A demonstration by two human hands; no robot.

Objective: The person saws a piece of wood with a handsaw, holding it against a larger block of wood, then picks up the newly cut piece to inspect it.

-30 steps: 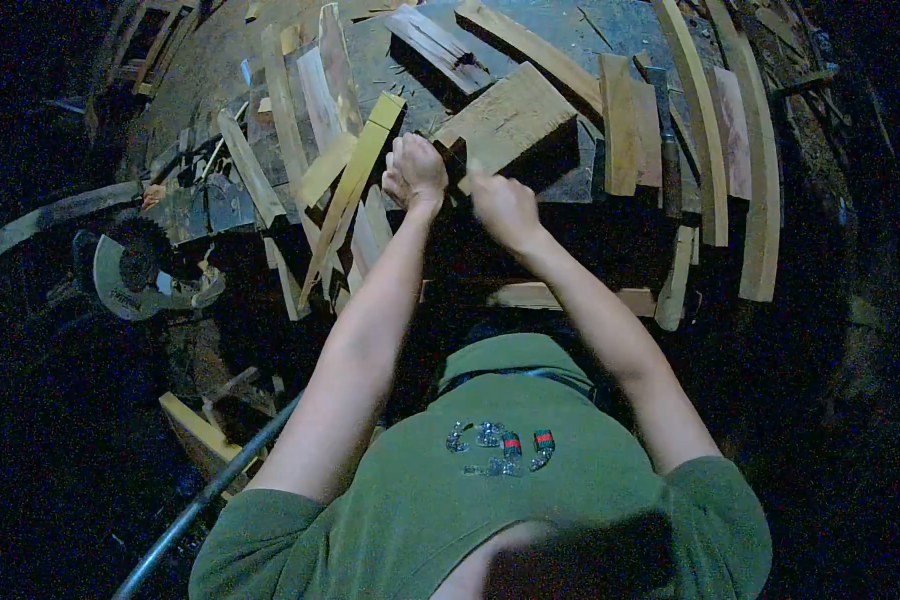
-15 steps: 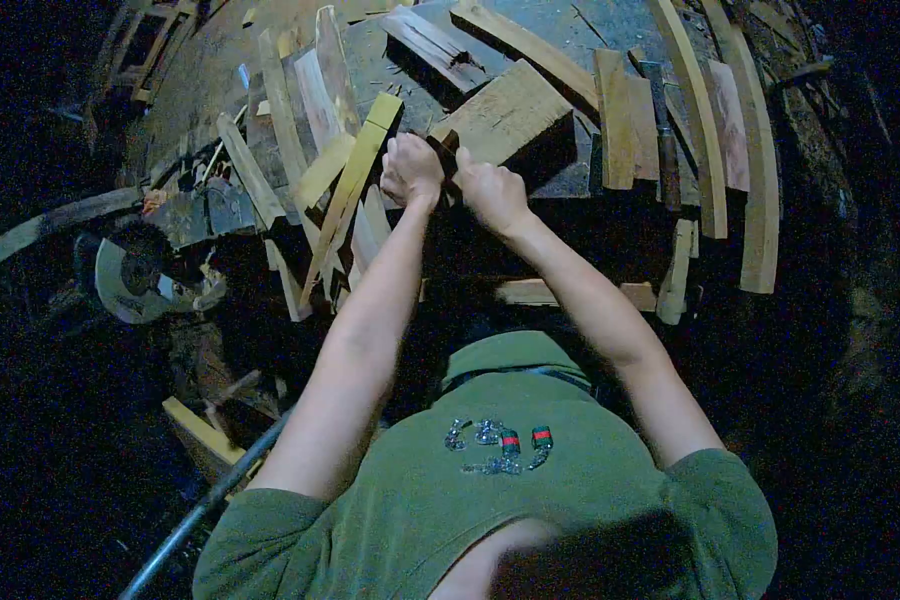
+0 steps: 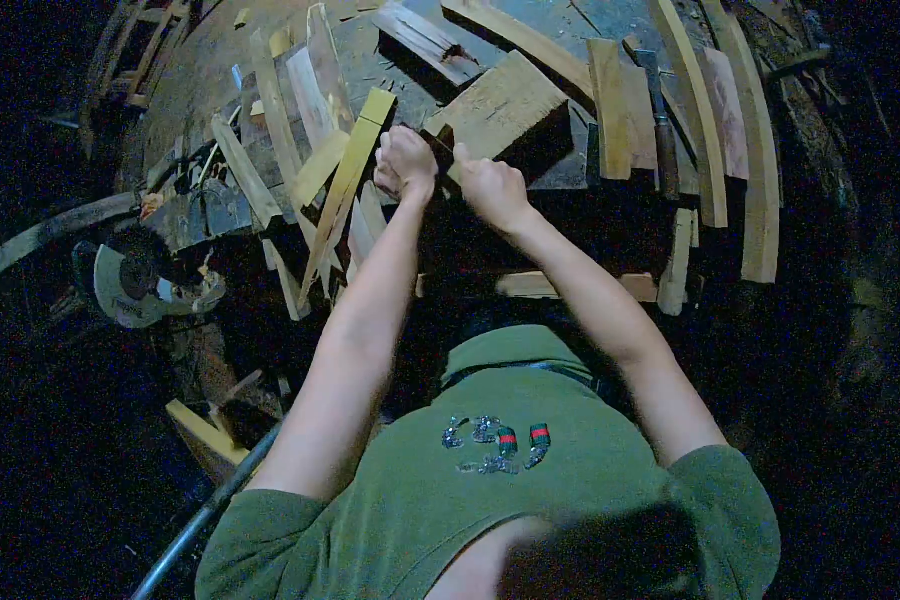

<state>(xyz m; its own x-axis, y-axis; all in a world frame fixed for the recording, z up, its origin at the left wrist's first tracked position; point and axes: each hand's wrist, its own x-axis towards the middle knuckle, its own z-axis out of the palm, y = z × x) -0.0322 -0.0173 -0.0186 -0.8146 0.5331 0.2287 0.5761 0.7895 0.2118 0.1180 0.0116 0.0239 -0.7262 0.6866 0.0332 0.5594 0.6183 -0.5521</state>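
Observation:
My left hand (image 3: 407, 163) is closed in a fist just left of a thick wooden block (image 3: 505, 105). Beside it my right hand (image 3: 490, 190) is also closed, thumb upward, at the block's near left corner. Between the two fists shows a small dark piece (image 3: 440, 140), mostly hidden by the fingers; I cannot tell what it is. A long yellowish wood strip (image 3: 355, 165) leans over the bench edge, close to my left hand. Behind the block lies a pale, split piece of wood (image 3: 428, 45).
Curved wooden pieces (image 3: 703, 120) hang over the bench edge at the right, near a long dark-handled tool (image 3: 665, 140). A round-guarded power tool (image 3: 125, 285) sits at the left. Several offcuts lie on the worn bench (image 3: 205, 75). A metal pipe (image 3: 205, 515) runs at lower left.
The view has shifted slightly, so the bench and its wood appear a little higher and further left. Both hands remain closed at the block's near corner.

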